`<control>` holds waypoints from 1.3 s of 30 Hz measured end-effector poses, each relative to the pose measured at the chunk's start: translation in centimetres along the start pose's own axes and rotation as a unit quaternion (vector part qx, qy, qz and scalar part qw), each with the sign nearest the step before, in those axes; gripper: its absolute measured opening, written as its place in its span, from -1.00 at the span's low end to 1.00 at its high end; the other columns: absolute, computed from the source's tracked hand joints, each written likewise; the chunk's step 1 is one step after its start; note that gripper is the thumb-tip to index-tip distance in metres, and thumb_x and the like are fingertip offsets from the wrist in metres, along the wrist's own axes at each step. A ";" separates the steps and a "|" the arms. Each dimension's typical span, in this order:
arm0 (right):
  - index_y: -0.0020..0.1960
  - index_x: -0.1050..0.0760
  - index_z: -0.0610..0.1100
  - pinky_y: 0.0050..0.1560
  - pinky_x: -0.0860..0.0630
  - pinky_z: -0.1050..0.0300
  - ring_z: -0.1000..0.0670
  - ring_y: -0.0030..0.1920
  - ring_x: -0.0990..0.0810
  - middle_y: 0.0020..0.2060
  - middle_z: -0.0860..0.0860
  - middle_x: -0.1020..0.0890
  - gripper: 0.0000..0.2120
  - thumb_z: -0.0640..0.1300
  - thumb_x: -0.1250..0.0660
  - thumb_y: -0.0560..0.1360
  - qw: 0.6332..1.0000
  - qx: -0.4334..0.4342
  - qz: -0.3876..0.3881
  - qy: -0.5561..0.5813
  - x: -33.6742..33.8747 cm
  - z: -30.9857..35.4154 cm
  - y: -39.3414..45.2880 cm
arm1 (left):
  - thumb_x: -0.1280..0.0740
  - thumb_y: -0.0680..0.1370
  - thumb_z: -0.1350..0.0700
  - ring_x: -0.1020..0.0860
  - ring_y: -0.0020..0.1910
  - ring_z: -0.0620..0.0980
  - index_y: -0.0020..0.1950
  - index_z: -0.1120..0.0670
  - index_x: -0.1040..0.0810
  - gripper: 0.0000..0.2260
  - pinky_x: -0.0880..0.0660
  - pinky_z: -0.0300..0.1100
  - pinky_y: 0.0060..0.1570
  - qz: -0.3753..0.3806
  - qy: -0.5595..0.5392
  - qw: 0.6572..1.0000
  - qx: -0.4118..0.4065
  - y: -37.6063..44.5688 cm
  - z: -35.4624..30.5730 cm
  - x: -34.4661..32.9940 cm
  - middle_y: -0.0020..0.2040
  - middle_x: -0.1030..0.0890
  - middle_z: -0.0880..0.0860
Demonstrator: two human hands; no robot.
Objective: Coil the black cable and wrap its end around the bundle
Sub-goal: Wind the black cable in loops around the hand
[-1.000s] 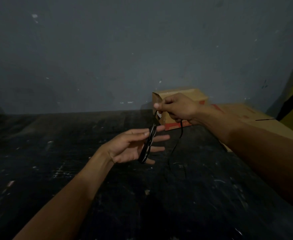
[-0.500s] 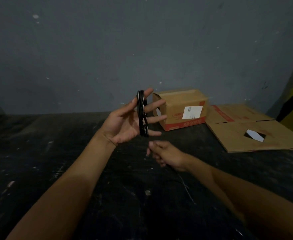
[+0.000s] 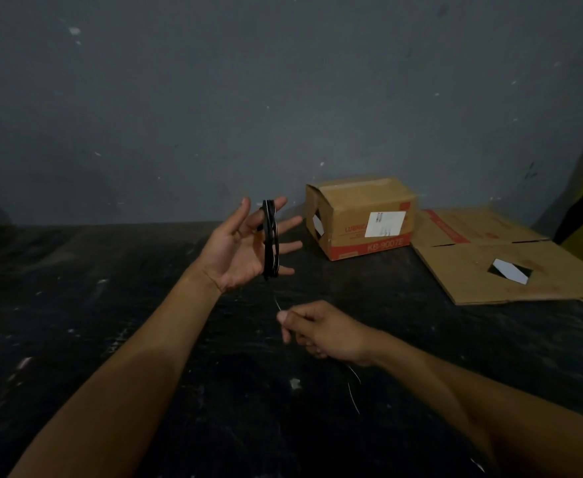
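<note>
Pinching the loose run of the black cable [image 3: 269, 241] in the closed right hand [image 3: 324, 331], low over the middle of the dark surface [image 3: 76, 339]. Carrying several finished loops around the spread, open fingers of the left hand [image 3: 240, 251]. Coiling looking partly done; tail trailing toward the near edge, end-wrap not yet begun.

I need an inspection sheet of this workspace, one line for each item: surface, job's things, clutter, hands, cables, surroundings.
Surface: dark floor, scuffed with pale marks.
Job's things: black cable looped around the left hand's spread fingers.
Clutter: cardboard box on its side; flattened cardboard beside it.
Hands: left hand open, palm up, carrying the coil; right hand closed, pinching the loose strand below it.
Cables: thin loose tail trailing near the right wrist.
Surroundings: grey wall; yellow-black object at right edge.
</note>
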State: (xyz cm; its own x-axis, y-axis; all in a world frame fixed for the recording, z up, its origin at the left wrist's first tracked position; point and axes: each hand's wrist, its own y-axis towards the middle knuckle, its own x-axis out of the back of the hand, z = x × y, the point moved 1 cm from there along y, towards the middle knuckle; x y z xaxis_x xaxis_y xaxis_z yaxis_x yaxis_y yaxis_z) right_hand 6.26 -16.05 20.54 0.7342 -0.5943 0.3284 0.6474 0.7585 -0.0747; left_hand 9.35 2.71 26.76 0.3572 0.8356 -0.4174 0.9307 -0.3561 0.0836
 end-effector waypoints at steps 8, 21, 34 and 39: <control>-0.22 -0.52 -0.09 -0.49 -0.31 0.34 0.17 -0.52 -0.34 -0.47 0.07 -0.39 -0.65 0.07 -0.15 0.61 0.995 0.014 -0.059 -0.077 4.0 4.6 -1.0 | -0.30 0.43 -0.28 -0.29 0.45 0.32 0.38 -0.08 -0.50 -0.44 -0.15 0.43 0.36 -0.020 -0.001 0.999 0.031 -0.9 1.3 1.9 0.48 -0.38 0.16; -0.29 -0.55 -0.12 -0.59 -0.22 0.33 0.16 -0.68 -0.27 -0.71 0.10 -0.36 -0.65 0.04 -0.26 0.58 0.963 0.056 -0.182 -0.190 8.7 10.3 -0.2 | -0.47 0.35 -0.23 -0.36 0.43 0.25 0.45 -0.02 -0.42 -0.29 -0.31 0.39 0.29 0.029 0.041 0.989 0.138 -1.1 3.8 -0.1 0.50 -0.35 0.15; -0.29 -0.55 -0.13 -0.55 -0.17 0.25 0.06 -0.62 -0.20 -0.65 0.04 -0.31 -0.65 0.08 -0.28 0.55 0.973 0.075 -0.129 -0.175 9.2 10.2 -0.1 | -0.47 0.38 -0.18 -0.35 0.43 0.20 0.44 -0.14 -0.41 -0.36 -0.24 0.37 0.30 0.052 0.046 0.985 0.160 -1.0 4.5 -0.2 0.48 -0.40 0.06; -0.31 -0.58 -0.09 -0.52 -0.19 0.23 0.06 -0.60 -0.22 -0.59 -0.03 -0.31 -0.65 0.10 -0.31 0.52 0.962 0.088 -0.152 -0.207 9.6 9.7 0.5 | -0.39 0.46 -0.05 -0.34 0.44 0.24 0.35 -0.10 -0.52 -0.55 -0.34 0.36 0.26 0.050 0.054 0.984 0.163 -1.3 4.6 -1.1 0.44 -0.45 0.09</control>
State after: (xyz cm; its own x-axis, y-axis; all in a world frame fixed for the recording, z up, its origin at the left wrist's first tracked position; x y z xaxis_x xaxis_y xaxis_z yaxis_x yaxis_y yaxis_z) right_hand 11.64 -18.78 32.74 0.3476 -0.6666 0.6594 0.7481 0.6212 0.2336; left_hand 7.38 0.37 22.98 0.4677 0.8230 -0.3224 0.8224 -0.5389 -0.1825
